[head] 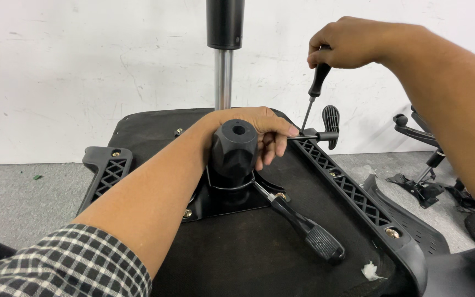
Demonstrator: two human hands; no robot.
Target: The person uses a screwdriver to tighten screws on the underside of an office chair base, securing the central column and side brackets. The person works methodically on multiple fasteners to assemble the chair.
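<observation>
The right hand [353,43] grips a screwdriver [315,88], fingers pressed around its handle, tip at the upturned chair seat's [259,253] far right bracket [353,190]. The left hand [259,129] pinches the tip there.

The black tilt mechanism [233,151] rises mid-seat and blocks a straight reach across the upturned seat base [259,253]. Its lever handle [309,234] slants over the near right part. The gas lift column [224,55] stands behind. Open fabric lies near the white fluff [370,270].
</observation>
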